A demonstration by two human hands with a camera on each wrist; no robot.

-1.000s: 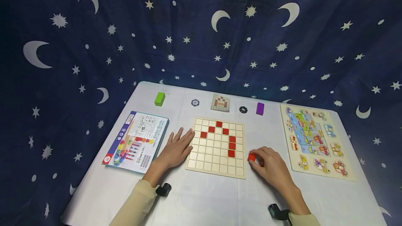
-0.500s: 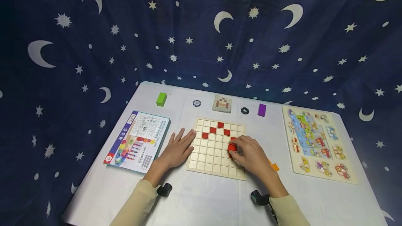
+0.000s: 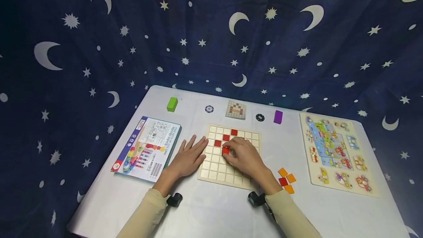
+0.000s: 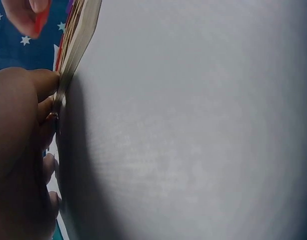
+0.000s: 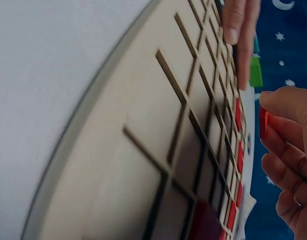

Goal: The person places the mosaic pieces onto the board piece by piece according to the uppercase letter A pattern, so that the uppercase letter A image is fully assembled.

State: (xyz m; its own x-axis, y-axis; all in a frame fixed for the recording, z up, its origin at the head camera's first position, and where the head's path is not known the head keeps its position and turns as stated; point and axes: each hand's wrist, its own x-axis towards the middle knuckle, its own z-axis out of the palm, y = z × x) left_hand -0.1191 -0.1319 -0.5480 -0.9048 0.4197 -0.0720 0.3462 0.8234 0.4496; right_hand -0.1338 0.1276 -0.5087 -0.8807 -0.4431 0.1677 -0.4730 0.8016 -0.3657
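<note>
Thumb and fingertips of the right hand [image 3: 244,157] pinch a red square tile [image 3: 226,150] over the wooden grid board [image 3: 213,166], clear of its surface. The left hand [image 3: 186,161] lies with fingers extended, gripping nothing, touching the board's left edge, just beside a toy box [image 3: 153,140]. Room runs along white tabletop [image 3: 214,208] from the near edge between both forearms; rightward, loose orange tiles [image 3: 290,178] lie before the puzzle board [image 3: 312,170].

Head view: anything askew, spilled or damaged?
Nothing looks spilled or damaged. Least tidy: four loose tiles, three orange and one red, lying at mixed angles on the table to the right of the board; likely just spare pieces.
</note>
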